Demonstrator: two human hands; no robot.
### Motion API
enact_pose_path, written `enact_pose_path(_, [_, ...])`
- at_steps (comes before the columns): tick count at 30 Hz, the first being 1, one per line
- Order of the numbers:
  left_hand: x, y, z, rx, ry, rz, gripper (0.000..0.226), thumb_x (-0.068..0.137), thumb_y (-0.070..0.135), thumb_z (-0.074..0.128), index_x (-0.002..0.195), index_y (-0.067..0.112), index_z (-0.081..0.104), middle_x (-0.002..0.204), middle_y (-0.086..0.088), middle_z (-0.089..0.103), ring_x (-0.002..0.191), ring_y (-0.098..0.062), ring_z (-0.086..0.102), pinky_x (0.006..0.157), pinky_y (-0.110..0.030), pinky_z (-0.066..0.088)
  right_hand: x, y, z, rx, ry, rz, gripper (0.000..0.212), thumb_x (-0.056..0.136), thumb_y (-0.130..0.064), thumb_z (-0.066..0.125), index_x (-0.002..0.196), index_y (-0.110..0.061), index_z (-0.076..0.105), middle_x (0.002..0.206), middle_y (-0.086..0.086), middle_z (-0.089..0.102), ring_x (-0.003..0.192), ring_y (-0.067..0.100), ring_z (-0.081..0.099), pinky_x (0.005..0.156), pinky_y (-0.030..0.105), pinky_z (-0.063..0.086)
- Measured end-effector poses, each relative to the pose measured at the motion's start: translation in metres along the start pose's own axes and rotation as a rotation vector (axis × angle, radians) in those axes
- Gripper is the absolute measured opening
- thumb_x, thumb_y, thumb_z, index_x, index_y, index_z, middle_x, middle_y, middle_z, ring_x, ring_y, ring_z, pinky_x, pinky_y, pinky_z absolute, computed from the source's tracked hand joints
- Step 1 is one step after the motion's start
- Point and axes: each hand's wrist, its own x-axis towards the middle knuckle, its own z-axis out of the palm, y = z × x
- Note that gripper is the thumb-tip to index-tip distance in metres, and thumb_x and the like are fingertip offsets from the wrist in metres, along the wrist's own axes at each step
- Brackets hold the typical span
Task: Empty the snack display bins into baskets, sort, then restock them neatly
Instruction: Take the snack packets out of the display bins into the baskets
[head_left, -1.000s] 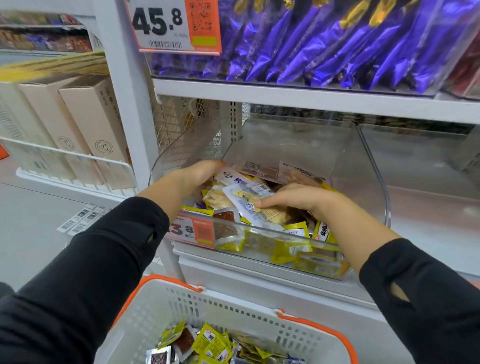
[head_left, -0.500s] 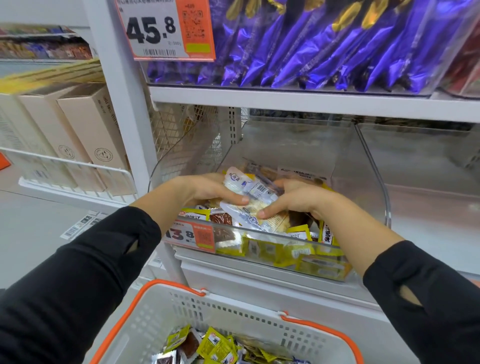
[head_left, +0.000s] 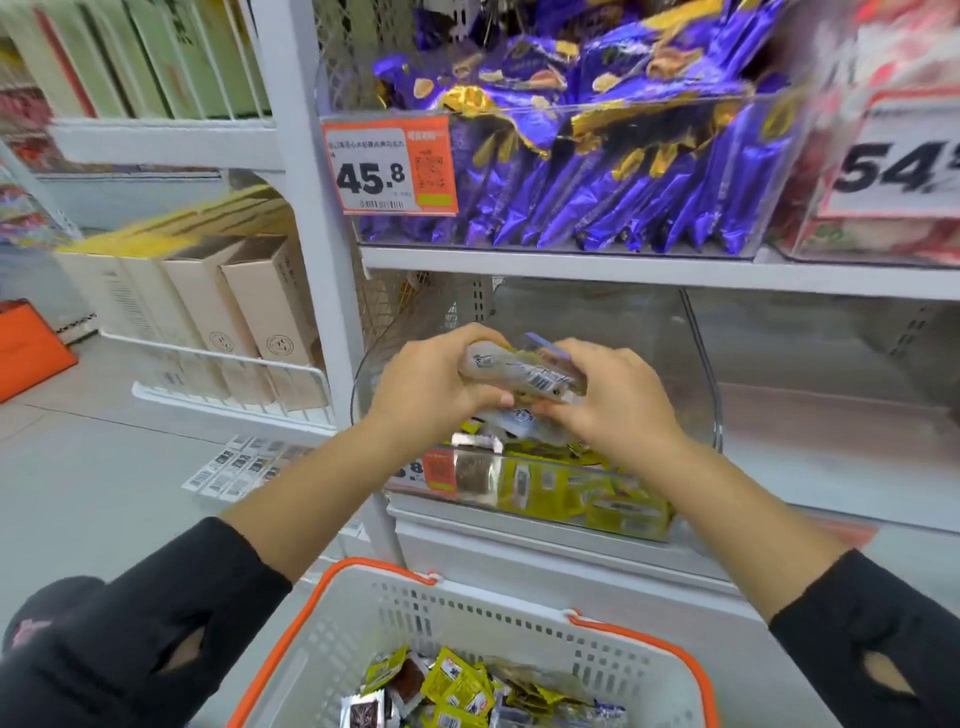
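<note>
Snack packets (head_left: 524, 371), a small clutch of clear and pale wrappers with a barcode showing, sit squeezed between your two hands above the clear display bin (head_left: 696, 364) on the lower shelf. Your left hand (head_left: 431, 384) curls around the left end of the bundle, fingers wrapped under it, and your right hand (head_left: 613, 400) grips the right end, thumb side toward the middle, so both are clenched on the same bundle. Under your hands the bin holds more yellow packets (head_left: 597, 499) pressed against its front wall, beside an orange price tag (head_left: 439, 470) partly hidden by your left forearm. Directly below, near the bottom edge of the view, the white basket (head_left: 467, 613) with orange handles holds a loose heap of yellow and dark sachets (head_left: 452, 686). On the shelf above, a bin of purple bags (head_left: 613, 171) stands behind a tag reading 45.8 (head_left: 389, 171), and to its right a blurred bin of red and white packs (head_left: 883, 93) carries a tag starting with 54. To your left, beige boxes (head_left: 244, 306) stand upright in a white wire rack, and loose label sheets (head_left: 234, 467) lie on the grey floor near the shelf post. Both your sleeves are black, pushed back from the wrists.
</note>
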Motion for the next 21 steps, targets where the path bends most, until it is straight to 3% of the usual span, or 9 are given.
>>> enact_pose_path(4, [-0.042,0.038,-0.035,-0.054,0.138,0.075,0.047,0.061,0.040,0.081,0.104,0.041,0.062,0.093,0.014,0.071,0.090,-0.012,0.065,0.084,-0.037,0.051,-0.028,-0.027,-0.029,-0.019,0.265,-0.218,0.040,0.068,-0.028,0.080,0.106,-0.024,0.069,0.086,-0.002,0.070,0.076,0.014,0.052,0.069,0.029,0.034])
enact_pose_path(6, [-0.066,0.046,-0.049,-0.098,0.125,0.106,0.046,0.059,0.039,0.078,0.102,0.042,0.062,0.097,0.015,0.069,0.094,-0.008,0.064,0.088,-0.032,0.050,-0.048,-0.043,-0.040,-0.001,0.283,-0.227,0.039,0.067,-0.035,0.074,0.103,-0.024,0.068,0.085,-0.003,0.070,0.075,0.014,0.052,0.067,0.028,0.035])
enact_pose_path(8, [-0.095,0.044,-0.052,-0.096,0.108,0.131,0.039,0.059,0.036,0.080,0.094,0.043,0.065,0.101,0.015,0.060,0.096,0.000,0.057,0.088,-0.018,0.044,-0.073,-0.054,-0.039,0.042,0.213,-0.189,0.041,0.065,-0.042,0.072,0.100,-0.023,0.067,0.085,-0.002,0.069,0.076,0.025,0.060,0.066,0.031,0.039])
enact_pose_path(11, [-0.140,0.020,-0.029,-0.105,-0.014,-0.026,0.047,0.060,0.034,0.089,0.098,0.040,0.062,0.111,0.009,0.045,0.103,0.002,0.049,0.089,-0.002,0.031,-0.112,-0.057,-0.013,0.034,-0.143,-0.066,0.058,0.067,-0.056,0.072,0.111,-0.019,0.061,0.100,0.000,0.068,0.092,0.030,0.062,0.072,0.037,0.046])
enact_pose_path(14, [-0.179,-0.014,0.010,-0.002,-0.344,-0.183,0.061,0.063,0.049,0.081,0.117,0.030,0.059,0.125,0.001,0.049,0.115,-0.010,0.049,0.098,-0.013,0.034,-0.147,-0.040,0.014,-0.066,-0.671,0.049,0.085,0.071,-0.062,0.072,0.140,-0.021,0.041,0.138,0.001,0.052,0.125,0.023,0.049,0.098,0.034,0.041])
enact_pose_path(16, [-0.197,-0.028,0.027,0.068,-0.547,-0.294,0.077,0.073,0.046,0.079,0.138,0.025,0.045,0.138,0.002,0.047,0.127,-0.014,0.045,0.100,-0.020,0.034,-0.158,-0.027,0.016,-0.146,-0.817,0.042,0.094,0.075,-0.066,0.066,0.150,-0.025,0.027,0.152,0.001,0.037,0.138,0.020,0.036,0.110,0.033,0.032])
enact_pose_path(18, [-0.200,-0.039,0.032,0.008,-0.532,-0.349,0.077,0.075,0.052,0.075,0.140,0.027,0.042,0.133,0.007,0.053,0.125,-0.012,0.050,0.097,-0.023,0.039,-0.154,-0.020,0.010,-0.116,-0.739,0.061,0.077,0.082,-0.061,0.062,0.146,-0.028,0.036,0.149,-0.002,0.042,0.136,0.019,0.039,0.109,0.032,0.033])
enact_pose_path(21, [-0.174,-0.033,0.019,-0.103,-0.325,-0.301,0.039,0.082,0.045,0.070,0.118,0.030,0.062,0.102,0.016,0.067,0.099,0.001,0.062,0.079,-0.008,0.042,-0.129,-0.023,-0.013,0.097,-0.426,0.112,0.038,0.090,-0.038,0.064,0.125,-0.025,0.061,0.128,-0.006,0.061,0.122,0.014,0.053,0.100,0.030,0.042])
